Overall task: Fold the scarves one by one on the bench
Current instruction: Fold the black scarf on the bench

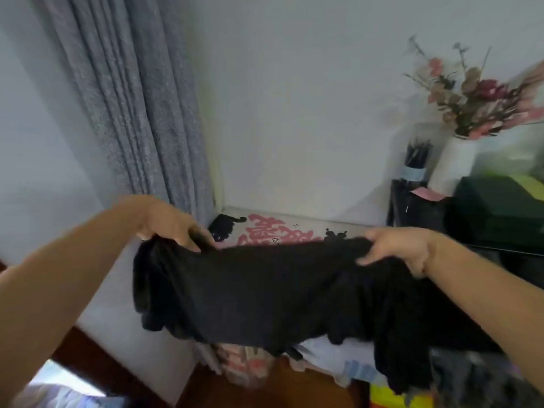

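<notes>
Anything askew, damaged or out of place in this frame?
Nothing damaged or spilled. The black scarf hangs unevenly between the left hand and right hand, its right end drooping lower and bunched, which fits mid-fold handling.

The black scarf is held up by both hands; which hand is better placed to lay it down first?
Probably the left hand: its end of the black scarf is short, while the end below the right hand hangs long.
</notes>
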Demonstrator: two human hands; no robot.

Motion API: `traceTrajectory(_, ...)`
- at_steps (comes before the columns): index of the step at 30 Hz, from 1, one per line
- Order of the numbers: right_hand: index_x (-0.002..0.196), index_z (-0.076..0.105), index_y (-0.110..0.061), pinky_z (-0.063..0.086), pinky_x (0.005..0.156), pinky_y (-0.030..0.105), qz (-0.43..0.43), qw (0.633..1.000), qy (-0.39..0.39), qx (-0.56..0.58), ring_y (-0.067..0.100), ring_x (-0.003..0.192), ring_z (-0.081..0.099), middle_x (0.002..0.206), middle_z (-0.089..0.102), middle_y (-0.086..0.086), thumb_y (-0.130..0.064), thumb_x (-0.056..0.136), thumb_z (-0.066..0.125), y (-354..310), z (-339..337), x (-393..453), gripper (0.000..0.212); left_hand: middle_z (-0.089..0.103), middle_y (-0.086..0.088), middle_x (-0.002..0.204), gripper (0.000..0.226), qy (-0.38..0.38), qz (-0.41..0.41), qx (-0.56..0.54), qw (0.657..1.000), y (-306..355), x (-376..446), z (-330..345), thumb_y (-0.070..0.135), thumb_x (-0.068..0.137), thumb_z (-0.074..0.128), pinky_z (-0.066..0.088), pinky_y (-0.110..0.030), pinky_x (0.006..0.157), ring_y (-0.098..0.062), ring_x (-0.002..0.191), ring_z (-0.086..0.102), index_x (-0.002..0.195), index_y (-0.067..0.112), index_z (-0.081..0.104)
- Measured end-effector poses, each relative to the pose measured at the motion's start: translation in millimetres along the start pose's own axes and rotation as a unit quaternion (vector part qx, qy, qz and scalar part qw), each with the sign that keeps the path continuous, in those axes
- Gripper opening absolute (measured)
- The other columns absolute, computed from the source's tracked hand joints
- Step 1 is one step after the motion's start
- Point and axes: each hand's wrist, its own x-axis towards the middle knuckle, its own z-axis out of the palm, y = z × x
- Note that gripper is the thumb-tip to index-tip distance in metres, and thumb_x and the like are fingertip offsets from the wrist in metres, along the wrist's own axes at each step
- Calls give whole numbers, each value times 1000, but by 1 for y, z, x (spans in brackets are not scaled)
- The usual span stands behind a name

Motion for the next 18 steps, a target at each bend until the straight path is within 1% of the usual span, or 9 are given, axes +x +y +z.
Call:
traceTrajectory(2, 96, 77, 1, 62, 79, 36, -146, 980, 84, 104, 27, 84, 74, 99, 74, 20, -25, 49, 98, -36, -26, -15, 58, 72, -14, 121, 33, 117, 11, -101, 988, -19, -40, -38, 11, 93, 71, 58, -43, 90, -33, 110, 69, 126, 12, 67)
traceTrajectory(4, 98, 77, -1, 60, 84, 40, -176, 965, 174, 86, 30, 86, 72, 101, 73, 20, -17, 73, 80, -63, -39, -8, 30, 74, -16, 111, 29, 308, 5, -93, 947, -25, -71, -68, 13, 91, 73, 59, -45, 88, -38, 104, 71, 120, 10, 70)
traceTrajectory(5, 103, 75, -1, 58, 89, 43, -162, 956, 239, 51, 32, 89, 71, 104, 73, 20, -12, 81, 71, -73, -42, 1, 25, 74, -15, 108, 26, 442, 17, -42, 896, -26, -74, -77, 16, 90, 74, 57, -43, 89, -37, 104, 70, 116, 13, 71)
traceTrajectory(7, 112, 71, -1, 56, 94, 44, -134, 915, 381, -16, 31, 93, 69, 106, 73, 19, -10, 87, 70, -81, -49, 28, 26, 70, -18, 108, 20, 691, 46, 67, 718, -20, -61, -91, 15, 92, 67, 51, -46, 89, -41, 104, 64, 112, 15, 70)
traceTrajectory(9, 108, 72, -3, 55, 86, 36, -96, 842, 504, -166, 32, 91, 68, 102, 73, 16, -16, 90, 71, -76, -61, 54, 23, 64, -21, 110, 21, 772, 59, 114, 622, -10, -39, -93, 13, 92, 58, 49, -51, 81, -46, 99, 61, 112, 14, 63)
traceTrajectory(11, 91, 69, -8, 48, 72, 33, -29, 754, 571, -324, 33, 81, 62, 98, 70, 20, -19, 92, 63, -66, -68, 63, 12, 55, -19, 113, 22, 722, 10, 226, 654, -13, -7, -92, 10, 91, 58, 51, -53, 76, -45, 97, 61, 113, 13, 60)
traceTrajectory(13, 82, 64, -9, 47, 67, 35, 26, 714, 597, -365, 35, 78, 61, 92, 66, 20, -12, 88, 57, -48, -73, 65, 10, 50, -19, 116, 24, 663, -48, 291, 688, -30, 25, -88, 3, 90, 57, 52, -55, 76, -45, 101, 58, 113, 8, 62)
traceTrajectory(16, 86, 61, -5, 48, 68, 37, 91, 695, 610, -369, 39, 85, 62, 91, 61, 18, -9, 88, 54, -28, -81, 75, 8, 49, -26, 128, 28, 671, -127, 216, 698, -52, 54, -102, 4, 92, 58, 50, -56, 88, -47, 117, 51, 119, -1, 64)
traceTrajectory(18, 85, 58, -5, 49, 68, 38, 105, 706, 594, -371, 37, 82, 60, 96, 63, 22, -11, 89, 53, -28, -84, 90, 9, 50, -26, 135, 38, 655, -177, 59, 732, -49, 67, -122, 10, 95, 56, 51, -53, 93, -45, 121, 53, 130, -4, 57)
